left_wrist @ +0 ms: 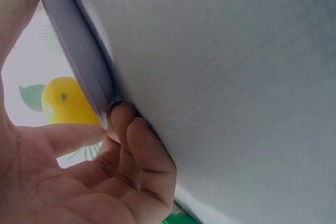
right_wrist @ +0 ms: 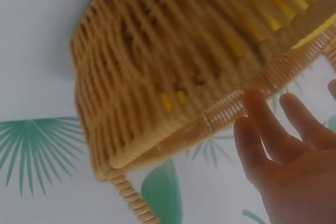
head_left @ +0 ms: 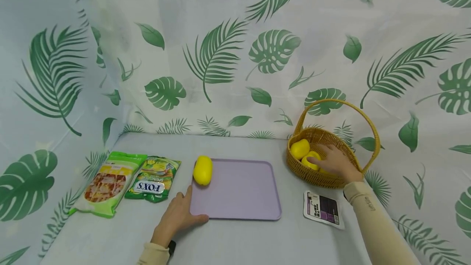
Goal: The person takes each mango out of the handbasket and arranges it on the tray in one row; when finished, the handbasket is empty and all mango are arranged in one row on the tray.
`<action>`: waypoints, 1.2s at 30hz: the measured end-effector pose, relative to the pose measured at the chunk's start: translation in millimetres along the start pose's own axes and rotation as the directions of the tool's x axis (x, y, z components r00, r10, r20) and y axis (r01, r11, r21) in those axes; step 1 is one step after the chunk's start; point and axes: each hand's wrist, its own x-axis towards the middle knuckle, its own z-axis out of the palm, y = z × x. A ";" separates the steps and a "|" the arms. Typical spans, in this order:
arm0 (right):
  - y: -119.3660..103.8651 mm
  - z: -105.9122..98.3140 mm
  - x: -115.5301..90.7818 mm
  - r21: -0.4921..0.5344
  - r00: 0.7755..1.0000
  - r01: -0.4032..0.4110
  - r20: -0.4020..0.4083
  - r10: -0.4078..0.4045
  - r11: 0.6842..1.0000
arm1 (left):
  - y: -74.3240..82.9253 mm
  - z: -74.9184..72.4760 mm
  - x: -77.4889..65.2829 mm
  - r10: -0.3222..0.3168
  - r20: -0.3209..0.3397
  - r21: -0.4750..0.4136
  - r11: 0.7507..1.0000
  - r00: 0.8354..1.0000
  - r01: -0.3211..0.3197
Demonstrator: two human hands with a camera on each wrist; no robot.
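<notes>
My left grip [head_left: 179, 211] is at the bottom left corner of a light purple tray [head_left: 239, 191], in the middle of the lower half of the head view. My thumb touches the bottom edge and my pointing finger touches the left edge. They are spread wide around the corner, and the left wrist view shows my other fingers bent. One yellow fruit [head_left: 202, 170] lies at the tray's upper left corner, just past my pointing finger.

My right grip [head_left: 333, 159] is released, with the fingers loose and apart. It is over a brown woven basket [head_left: 294, 167] at the right of the frame. More yellow fruits [head_left: 299, 149] sit in the basket, near my fingertips and on the left side of it. I cannot tell if I am touching one. The basket's round handle [head_left: 371, 128] stands up at the back and right.

Below the basket, a small black and white packet [head_left: 321, 209] lies flat on the pale surface [head_left: 257, 240]. At the lower left of the frame, a green and white bag [head_left: 106, 185] lies beside a green and yellow bag [head_left: 152, 179]. That one says FOX'S, upside down. A white cloth [head_left: 228, 101] with green leaves hangs behind everything.
</notes>
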 end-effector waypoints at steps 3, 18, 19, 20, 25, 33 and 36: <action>3.2 -0.3 1.8 -0.005 1.000 -0.004 0.027 0.004 1.000 | -0.3 -0.3 0.2 0.000 0.003 -0.001 1.000 1.000 0.000; 8.0 1.2 18.8 -0.063 0.991 0.020 0.132 -0.012 0.998 | 0.6 -0.2 1.7 -0.008 0.004 0.001 1.000 1.000 0.008; 7.5 0.5 19.6 -0.065 0.990 0.020 0.140 -0.011 0.998 | 1.0 -0.4 1.6 -0.008 0.005 0.000 1.000 1.000 0.008; 7.3 -0.2 20.5 -0.070 0.989 0.022 0.146 -0.012 0.997 | 1.2 -0.3 1.7 -0.007 0.004 -0.003 1.000 1.000 0.007; 7.6 -1.2 25.4 -0.077 0.984 0.031 0.176 -0.017 0.997 | 1.1 -0.5 1.4 -0.008 0.005 -0.013 1.000 1.000 0.008; 13.4 6.6 33.9 -0.068 0.977 0.049 0.210 -0.034 0.996 | 0.5 -0.7 1.8 -0.016 0.015 -0.023 1.000 1.000 0.016; 14.9 8.3 35.2 -0.053 0.976 0.036 0.218 -0.024 0.998 | 0.1 -0.5 1.6 -0.013 0.012 -0.022 1.000 1.000 0.014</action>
